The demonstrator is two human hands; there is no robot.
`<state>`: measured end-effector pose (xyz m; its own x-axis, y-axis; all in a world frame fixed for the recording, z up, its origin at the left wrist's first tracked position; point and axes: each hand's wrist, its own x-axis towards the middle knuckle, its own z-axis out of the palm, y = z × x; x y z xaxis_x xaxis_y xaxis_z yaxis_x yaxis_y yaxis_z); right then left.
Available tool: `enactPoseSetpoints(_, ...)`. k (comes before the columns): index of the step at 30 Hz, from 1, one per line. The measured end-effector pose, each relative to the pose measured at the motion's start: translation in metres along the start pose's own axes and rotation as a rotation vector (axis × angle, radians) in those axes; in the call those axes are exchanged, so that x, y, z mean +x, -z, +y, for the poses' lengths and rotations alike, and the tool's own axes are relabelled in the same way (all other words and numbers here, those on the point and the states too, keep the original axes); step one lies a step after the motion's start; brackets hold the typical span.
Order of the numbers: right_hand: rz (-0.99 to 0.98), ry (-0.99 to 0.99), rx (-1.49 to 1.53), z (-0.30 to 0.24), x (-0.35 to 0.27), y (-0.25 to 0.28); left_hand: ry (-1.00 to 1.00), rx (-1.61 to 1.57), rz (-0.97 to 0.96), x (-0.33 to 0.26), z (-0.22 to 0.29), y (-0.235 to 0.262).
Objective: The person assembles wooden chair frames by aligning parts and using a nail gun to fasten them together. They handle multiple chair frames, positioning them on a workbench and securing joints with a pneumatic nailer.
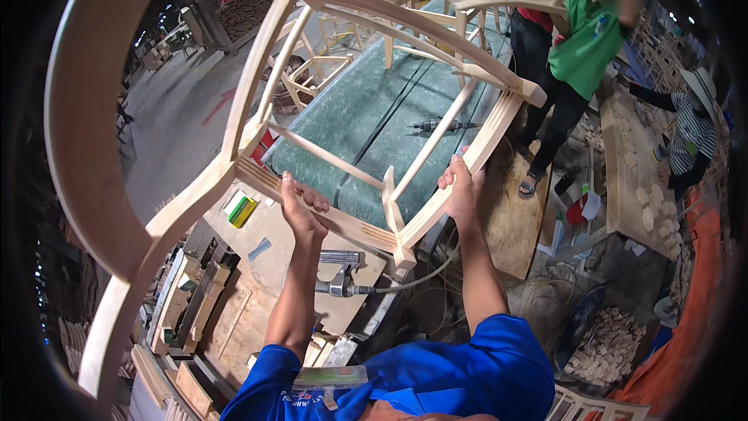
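- Chair frame of pale, bare wood in a two-handed hold on a busy workshop floor, with two seat rails between the hands and a broad curved back sweeping out to the left of the left fingers.
- Left hand curled about one rail, thumb up along the outer side, fingertips showing on the inner side; nothing else in the grasp.
- Right hand likewise closed on the adjoining rail, thumb uppermost, gap no wider than the wood; far side of the grip hidden.
- Near corner of the frame between the two sets of fingers, slightly toward the wearer; impossible to tell whether resting on anything or wholly borne by hand.
- Step in hand, by judgement: positioning or checking an assembled frame. Next move probably calling for an even grip on both rails and clearance for the wide back.
- Beyond the fingers, a green-topped table with a dark power tool; below the left fingers, a silver air tool with hose.
- Writing: pale lettering on the chest of the blue shirt, partly lost in folds; markings on the yellow-green block, left of the left fingers, too small to read.
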<state>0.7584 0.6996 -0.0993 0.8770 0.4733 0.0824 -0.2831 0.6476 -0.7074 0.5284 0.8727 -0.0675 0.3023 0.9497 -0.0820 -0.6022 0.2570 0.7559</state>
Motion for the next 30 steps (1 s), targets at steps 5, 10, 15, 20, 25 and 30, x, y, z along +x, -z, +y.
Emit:
enactPoseSetpoints(5, -0.011, -0.031, -0.014, 0.013, 0.050, 0.009, 0.018, 0.006, 0.058, 0.037, -0.027, -0.018)
enactPoseSetpoints(10, -0.003, -0.067, -0.093, 0.029, 0.087, 0.005, 0.022, 0.016, 0.072, 0.068, -0.037, -0.022)
enactPoseSetpoints(15, 0.014, -0.068, -0.261, 0.025, 0.136, -0.008, -0.061, 0.137, 0.021, 0.099, -0.042, -0.049)
enactPoseSetpoints(20, 0.085, -0.052, -0.387, 0.067, 0.123, -0.035, 0.002, 0.305, 0.040, 0.146, -0.033, -0.059)
enactPoseSetpoints(25, -0.028, -0.055, -0.377, 0.079, 0.159, -0.066, 0.050, 0.952, -0.305, 0.156, 0.008, -0.051)
enactPoseSetpoints(30, 0.041, -0.157, -0.426, 0.092, 0.218, -0.070, 0.076, 0.849, -0.425, 0.090, 0.011, 0.021)
